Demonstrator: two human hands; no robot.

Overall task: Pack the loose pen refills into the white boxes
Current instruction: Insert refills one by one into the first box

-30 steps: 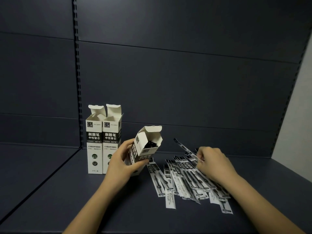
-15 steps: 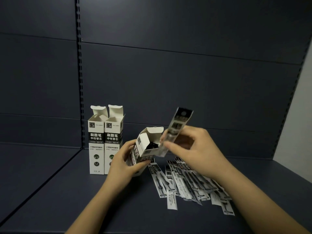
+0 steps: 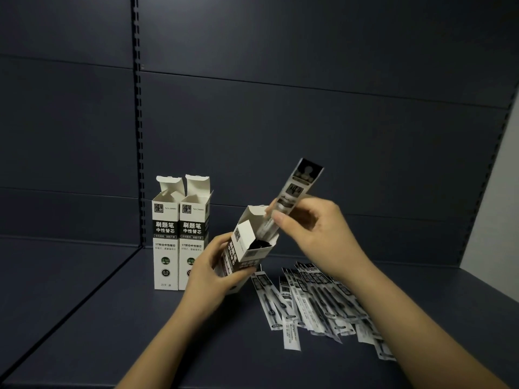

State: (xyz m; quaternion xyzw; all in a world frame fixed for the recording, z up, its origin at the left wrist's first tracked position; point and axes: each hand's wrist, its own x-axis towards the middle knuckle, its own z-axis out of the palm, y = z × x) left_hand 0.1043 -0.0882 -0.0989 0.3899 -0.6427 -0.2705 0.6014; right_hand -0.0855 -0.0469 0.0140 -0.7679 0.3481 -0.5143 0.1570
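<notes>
Packing: we see a left hand [image 3: 209, 272] wrapped around a tilted white box [image 3: 247, 249], its top flaps open, held just above the shelf [image 3: 140, 332].
Right hand: the right hand [image 3: 314, 234] pinches one sleeved refill [image 3: 295, 196] between thumb and fingers; its lower end sits in the box mouth and its upper end slants up to the right.
Box contents: we make out dark refill ends already inside the held box.
Loose refills: a fanned pile of loose refills [image 3: 317, 301] lies flat on the shelf to the right of the held box, under the right forearm.
Materials: the boxes are matte white cardboard with black printed bands; the refills are long flat glossy sleeves, white with black panels.
Standing boxes: two upright boxes [image 3: 179, 237] stand side by side, touching, at the back left, with their top flaps raised.
Writing: we read "NO.50091", "刷题笔", "中性替芯" and "0.5" on the upright boxes; print on the refills is too blurred to read.
Setting: a dark blue-grey shelf with a panelled back wall [image 3: 309, 108] and a slotted upright.
</notes>
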